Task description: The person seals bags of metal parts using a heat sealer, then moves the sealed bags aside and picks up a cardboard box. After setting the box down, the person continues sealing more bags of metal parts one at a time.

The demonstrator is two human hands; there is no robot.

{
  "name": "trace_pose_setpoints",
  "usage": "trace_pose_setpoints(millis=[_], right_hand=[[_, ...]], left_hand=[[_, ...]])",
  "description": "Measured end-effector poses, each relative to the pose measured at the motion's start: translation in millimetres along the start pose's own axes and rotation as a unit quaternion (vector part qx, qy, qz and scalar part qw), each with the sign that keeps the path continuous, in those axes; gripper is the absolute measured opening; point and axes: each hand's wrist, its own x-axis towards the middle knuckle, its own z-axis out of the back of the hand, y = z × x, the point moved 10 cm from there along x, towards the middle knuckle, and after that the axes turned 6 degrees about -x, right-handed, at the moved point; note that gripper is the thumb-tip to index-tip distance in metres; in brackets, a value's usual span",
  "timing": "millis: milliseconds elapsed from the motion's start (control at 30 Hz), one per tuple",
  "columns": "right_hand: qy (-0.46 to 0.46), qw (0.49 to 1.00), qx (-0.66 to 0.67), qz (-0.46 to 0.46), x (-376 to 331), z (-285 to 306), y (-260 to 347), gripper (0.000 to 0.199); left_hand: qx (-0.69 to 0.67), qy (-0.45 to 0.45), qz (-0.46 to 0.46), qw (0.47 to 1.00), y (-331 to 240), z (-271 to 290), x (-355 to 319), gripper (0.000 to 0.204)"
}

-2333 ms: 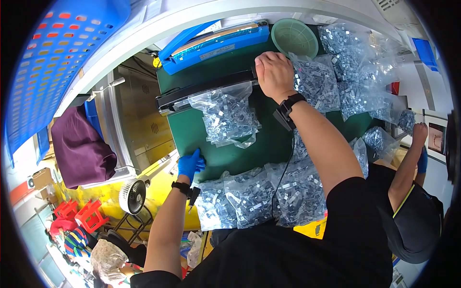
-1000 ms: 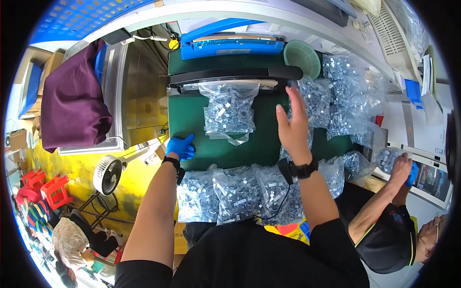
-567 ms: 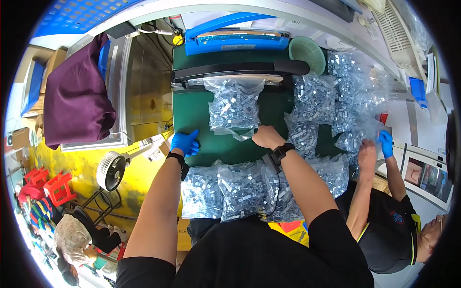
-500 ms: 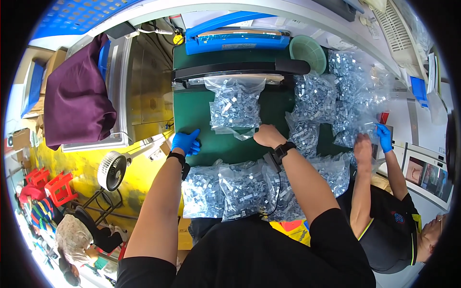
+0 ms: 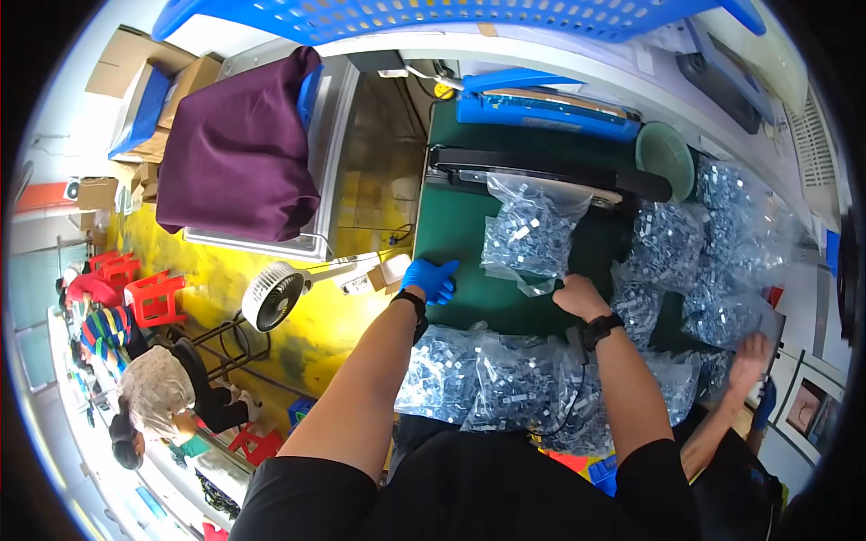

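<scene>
My left hand [image 5: 430,280], in a blue glove, lies at the left edge of the green tabletop [image 5: 451,314], fingers out and holding nothing. My bare right hand [image 5: 580,298] is closed at the lower right corner of a clear plastic bag [image 5: 528,236] of small grey-and-white parts; its fingertips are partly hidden. The bag lies flat, its top end at the long black arm of a bag sealer [image 5: 541,166]. Several similar filled bags [image 5: 514,374] lie in a row along the near edge, by my forearms.
More filled bags [image 5: 666,243] are piled at the right, where a co-worker's hand [image 5: 749,362] reaches in. Behind stand a blue sealer [image 5: 546,117] and a green basket [image 5: 666,160]. Left of the table are a fan [image 5: 273,296] and a machine under purple cloth [image 5: 239,153].
My view has swung left, shifting the table rightward in the picture. Both my hands keep their places by the bag and table edge. The co-worker's gloved hand is no longer visible.
</scene>
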Motion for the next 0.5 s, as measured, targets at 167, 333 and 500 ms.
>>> trace_pose_setpoints(millis=[167,333,500], right_hand=[[-0.015,1.0,-0.005,-0.014,2,-1,-2,0.038],[-0.032,0.999,-0.012,-0.028,6,-7,-14,0.039],[-0.054,0.998,0.009,-0.018,6,3,-20,0.033]], left_hand=[[0.0,-0.006,-0.004,1.0,-5,-3,-5,0.052],[0.003,-0.008,-0.01,1.0,-8,-2,-7,0.051],[0.024,-0.017,-0.001,1.0,-9,-7,-10,0.051]])
